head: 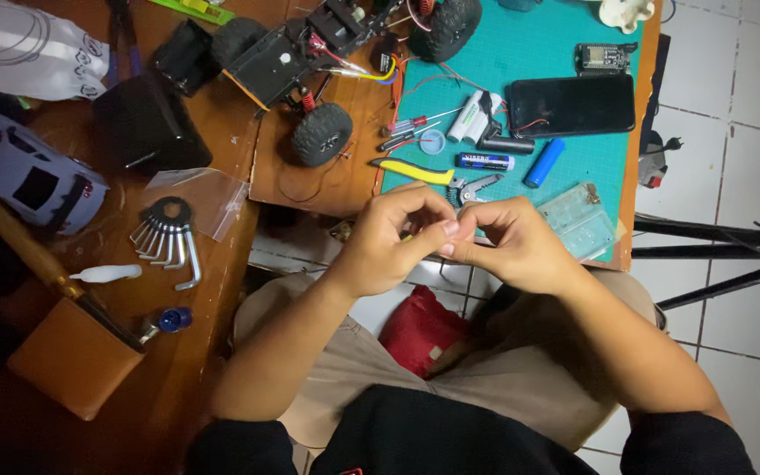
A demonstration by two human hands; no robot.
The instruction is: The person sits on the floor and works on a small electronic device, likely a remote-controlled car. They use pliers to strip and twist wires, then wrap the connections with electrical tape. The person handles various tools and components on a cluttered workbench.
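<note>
the left hand (393, 242) and right hand (507, 246) meet above the lap at the counter (310, 180) edge, fingers (446, 230) pinched together on something too small to tell. just beyond on the green mat (591, 149) lie yellow-handled pliers (428, 173), a blue-labelled battery (485, 162) and a blue cylinder (544, 163); white tiled floor (732, 132) opens to the right
</note>
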